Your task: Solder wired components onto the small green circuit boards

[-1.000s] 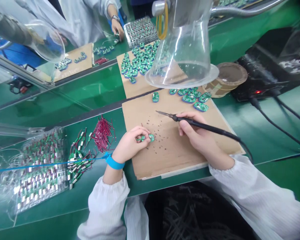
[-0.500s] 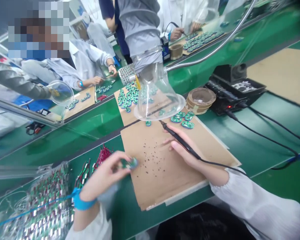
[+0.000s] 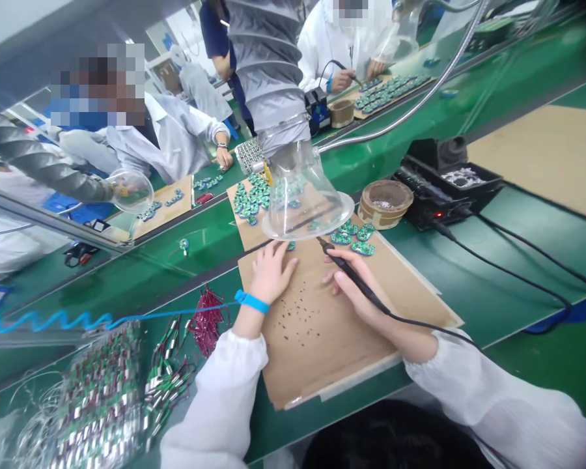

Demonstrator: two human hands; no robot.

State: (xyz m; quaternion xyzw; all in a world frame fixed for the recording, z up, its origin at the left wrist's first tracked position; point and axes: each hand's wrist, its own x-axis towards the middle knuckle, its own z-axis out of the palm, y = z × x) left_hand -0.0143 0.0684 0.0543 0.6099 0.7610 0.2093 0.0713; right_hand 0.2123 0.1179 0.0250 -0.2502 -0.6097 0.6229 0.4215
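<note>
My left hand (image 3: pixel 272 273) rests open on the brown cardboard sheet (image 3: pixel 317 352), fingers spread and holding nothing, with a blue wrist strap (image 3: pixel 251 301) around its wrist. My right hand (image 3: pixel 356 286) grips a black soldering iron (image 3: pixel 349 268), whose tip touches or nearly touches the cardboard near the top edge. Dark specks of solder residue (image 3: pixel 293 312) dot the sheet between my hands. Just beyond the iron's tip lie several green circuit boards (image 3: pixel 351 238), partly behind a transparent fume hood (image 3: pixel 303 195).
A larger heap of green boards (image 3: pixel 248 203) lies on cardboard under the hood. A soldering station (image 3: pixel 444 189) and tip-cleaner pot (image 3: pixel 385 204) stand to the right. To the left are red wires (image 3: pixel 208 319) and bagged wired boards (image 3: pixel 100 404). Co-workers sit across the bench.
My left hand has let go of the small green board and moved onto the cardboard, open. A small wired board now lies on the green bench beyond it. The view has shifted slightly.
</note>
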